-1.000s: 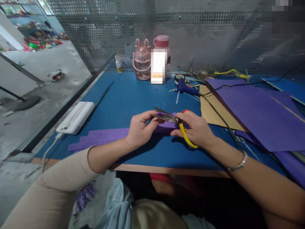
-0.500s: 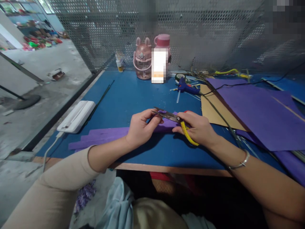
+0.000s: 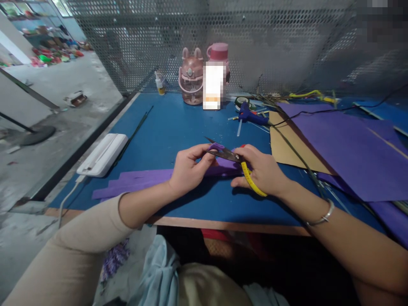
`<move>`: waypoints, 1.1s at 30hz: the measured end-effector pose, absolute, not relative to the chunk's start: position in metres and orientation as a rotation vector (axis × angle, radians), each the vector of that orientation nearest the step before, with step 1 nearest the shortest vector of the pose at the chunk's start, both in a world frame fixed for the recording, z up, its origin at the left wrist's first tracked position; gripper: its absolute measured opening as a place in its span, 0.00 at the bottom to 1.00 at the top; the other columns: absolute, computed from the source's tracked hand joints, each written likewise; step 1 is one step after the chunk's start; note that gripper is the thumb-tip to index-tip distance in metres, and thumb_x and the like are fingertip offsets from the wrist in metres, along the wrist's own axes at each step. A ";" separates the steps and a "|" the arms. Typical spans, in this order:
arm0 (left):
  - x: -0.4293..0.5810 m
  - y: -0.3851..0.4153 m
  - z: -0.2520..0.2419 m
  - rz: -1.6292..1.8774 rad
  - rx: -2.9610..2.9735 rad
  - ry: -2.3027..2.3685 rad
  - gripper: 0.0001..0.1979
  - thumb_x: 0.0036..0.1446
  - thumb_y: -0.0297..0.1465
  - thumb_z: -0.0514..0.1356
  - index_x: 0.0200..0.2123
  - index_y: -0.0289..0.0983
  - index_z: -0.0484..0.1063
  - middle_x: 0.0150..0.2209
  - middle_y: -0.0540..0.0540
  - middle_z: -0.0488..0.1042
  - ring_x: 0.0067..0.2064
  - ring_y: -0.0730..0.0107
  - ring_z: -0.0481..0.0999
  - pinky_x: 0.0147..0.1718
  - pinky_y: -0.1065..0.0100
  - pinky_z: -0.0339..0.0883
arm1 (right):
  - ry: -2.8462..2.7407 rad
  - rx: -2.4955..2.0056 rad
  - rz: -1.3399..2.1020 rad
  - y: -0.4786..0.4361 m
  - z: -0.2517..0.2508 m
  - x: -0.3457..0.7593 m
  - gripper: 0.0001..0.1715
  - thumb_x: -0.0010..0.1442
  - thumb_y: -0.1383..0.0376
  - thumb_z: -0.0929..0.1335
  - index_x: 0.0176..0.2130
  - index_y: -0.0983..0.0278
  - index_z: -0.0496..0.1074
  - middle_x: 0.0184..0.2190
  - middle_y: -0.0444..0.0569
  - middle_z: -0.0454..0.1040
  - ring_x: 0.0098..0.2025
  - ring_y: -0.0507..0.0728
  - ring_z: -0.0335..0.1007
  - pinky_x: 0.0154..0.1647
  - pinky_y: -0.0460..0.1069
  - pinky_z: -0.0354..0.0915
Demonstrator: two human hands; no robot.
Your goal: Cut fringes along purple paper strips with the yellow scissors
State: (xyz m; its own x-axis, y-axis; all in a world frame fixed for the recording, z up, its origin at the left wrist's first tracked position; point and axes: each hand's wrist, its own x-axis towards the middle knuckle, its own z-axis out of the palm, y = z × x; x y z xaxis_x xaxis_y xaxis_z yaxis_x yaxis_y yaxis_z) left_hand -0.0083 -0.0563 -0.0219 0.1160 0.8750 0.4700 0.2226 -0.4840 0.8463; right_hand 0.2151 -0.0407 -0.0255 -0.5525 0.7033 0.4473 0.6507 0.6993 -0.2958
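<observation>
My right hand [image 3: 259, 172] is closed on scissors [image 3: 230, 156] with yellow and red handles, blades pointing left. My left hand [image 3: 188, 170] pinches a small purple piece [image 3: 216, 147] held between the blades. Under both hands lies a stack of long purple strips [image 3: 140, 180] on the blue table [image 3: 178, 127].
A white flat box [image 3: 102, 154] and a thin dark rod [image 3: 135, 131] lie at the left. Pink bottles [image 3: 191, 76], a small glue bottle [image 3: 159, 83], a blue glue gun [image 3: 250, 115], a tape roll [image 3: 241, 102], brown card [image 3: 283, 146] and large purple sheets [image 3: 344, 148] sit behind and right. Mesh wall behind.
The scissors and both hands have shifted slightly upward; the blades now sit around the small purple piece, which my left hand has turned a little.
</observation>
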 end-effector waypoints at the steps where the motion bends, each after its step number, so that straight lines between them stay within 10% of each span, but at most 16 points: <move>1: -0.008 -0.057 -0.021 1.400 1.824 1.068 0.11 0.61 0.36 0.58 0.38 0.35 0.77 0.25 0.49 0.77 0.28 0.74 0.76 0.30 0.73 0.69 | -2.362 -1.031 0.138 -0.041 -0.026 0.215 0.45 0.48 0.31 0.63 0.49 0.62 0.66 0.37 0.52 0.70 0.33 0.58 0.69 0.32 0.51 0.65; 22: -0.007 -0.060 -0.013 1.341 1.884 1.083 0.13 0.61 0.35 0.57 0.28 0.34 0.76 0.24 0.49 0.78 0.27 0.76 0.75 0.30 0.74 0.67 | -2.289 -0.874 0.160 -0.039 -0.026 0.217 0.26 0.58 0.46 0.67 0.44 0.64 0.70 0.31 0.49 0.73 0.30 0.54 0.68 0.32 0.47 0.64; 33: -0.008 -0.058 -0.021 1.407 1.821 1.019 0.11 0.61 0.36 0.58 0.35 0.35 0.77 0.25 0.48 0.78 0.28 0.74 0.77 0.31 0.73 0.70 | -2.378 -0.966 0.117 -0.040 -0.025 0.214 0.43 0.50 0.33 0.63 0.49 0.62 0.65 0.36 0.50 0.70 0.31 0.56 0.68 0.28 0.49 0.62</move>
State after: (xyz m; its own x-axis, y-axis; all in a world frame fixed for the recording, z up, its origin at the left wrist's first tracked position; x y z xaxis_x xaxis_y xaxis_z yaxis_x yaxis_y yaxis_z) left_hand -0.0076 -0.0581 -0.0210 0.1369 0.8575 0.4960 0.2040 -0.5143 0.8330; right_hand 0.2144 -0.0405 -0.0247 -0.5802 0.6655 0.4696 0.6160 0.7357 -0.2815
